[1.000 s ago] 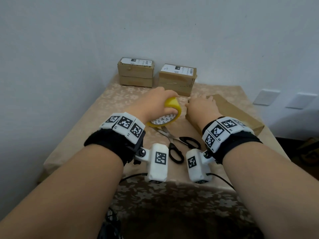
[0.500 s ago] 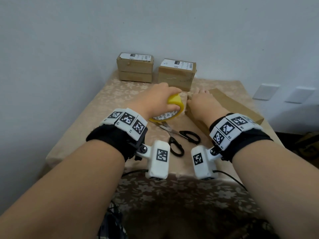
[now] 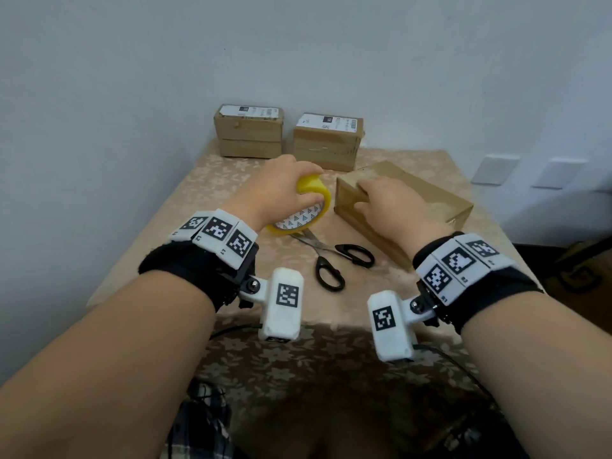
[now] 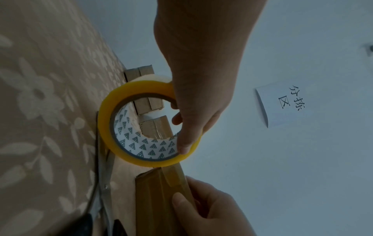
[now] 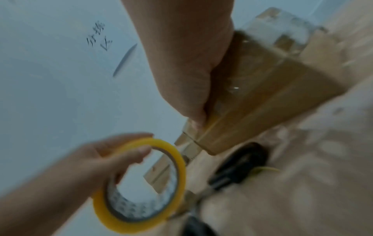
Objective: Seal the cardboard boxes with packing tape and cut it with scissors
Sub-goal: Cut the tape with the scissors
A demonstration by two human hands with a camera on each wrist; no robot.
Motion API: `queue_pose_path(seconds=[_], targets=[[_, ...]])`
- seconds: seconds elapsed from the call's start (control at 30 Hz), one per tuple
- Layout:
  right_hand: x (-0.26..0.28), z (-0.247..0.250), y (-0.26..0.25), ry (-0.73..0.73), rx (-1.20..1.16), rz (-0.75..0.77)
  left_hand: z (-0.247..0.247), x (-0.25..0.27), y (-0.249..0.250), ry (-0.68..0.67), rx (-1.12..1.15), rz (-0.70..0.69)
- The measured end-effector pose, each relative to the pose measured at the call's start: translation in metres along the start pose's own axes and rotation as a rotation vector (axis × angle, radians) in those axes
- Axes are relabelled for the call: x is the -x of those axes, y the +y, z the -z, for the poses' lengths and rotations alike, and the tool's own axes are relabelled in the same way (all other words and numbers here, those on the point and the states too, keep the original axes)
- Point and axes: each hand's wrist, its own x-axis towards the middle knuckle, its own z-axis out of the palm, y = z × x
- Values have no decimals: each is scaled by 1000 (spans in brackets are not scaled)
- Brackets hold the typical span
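My left hand (image 3: 314, 186) grips a yellow roll of packing tape (image 3: 319, 213), fingers through its core (image 4: 139, 148) and thumb on the outer rim. A short strip of tape (image 4: 174, 176) runs from the roll onto the near end of a long flat cardboard box (image 3: 417, 197). My right hand (image 3: 362, 195) lies over that end, fingers flat on top and thumb (image 4: 180, 199) pressing the strip against the cardboard. Black-handled scissors (image 3: 331, 260) lie on the table just below the roll, touched by neither hand.
Two smaller cardboard boxes (image 3: 248, 134) (image 3: 328, 142) with white labels stand against the back wall. The table (image 3: 212, 207) has a beige flowered cloth. A wall runs along the left, and a paper sign (image 4: 280, 103) hangs on it.
Both hands stay at the box's near end. The right hand's fingers now lie further over the box top, and the roll sits a little apart from the box with tape drawn out.
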Motion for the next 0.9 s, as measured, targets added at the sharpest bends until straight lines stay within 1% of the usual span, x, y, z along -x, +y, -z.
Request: queue_pose_path(seconds=[0.07,0.17,0.2,0.23,0.27,0.3,0.33,0.37,0.4,0.43,0.53,0.6,0.7,0.77,0.87,0.9], targets=[[-1,-3,-3,119,-18,41,2,0,-2,31,20,16],[0,7,-13,318,-20,136,2,0,-5,47,19,35],[0,13,-18,317,-35,159,2,0,-6,47,24,42],[2,17,-22,244,-70,176,2,-1,-8,50,31,45],[5,20,-27,101,-117,184,1,-1,-8,56,35,49],[8,21,-30,-73,-154,184,1,-1,-8,62,37,54],[13,19,-33,-231,-156,174,1,-1,-8,69,37,58],[17,16,-35,-352,-122,161,1,-2,-7,77,38,60],[21,12,-36,-428,-78,147,1,-2,-7,85,43,63],[25,9,-37,-475,-41,128,1,-2,-7,92,52,68],[32,7,-40,-508,2,68,1,-3,-9,97,64,84],[33,6,-41,-512,7,57,1,-2,-10,84,60,90],[36,10,-45,-448,29,80,0,0,-7,80,108,101],[40,16,-45,-410,17,66,-2,4,-1,75,135,111],[47,25,-43,-420,87,52,1,8,5,52,127,131],[46,26,-40,-423,111,24,3,8,5,36,122,134]])
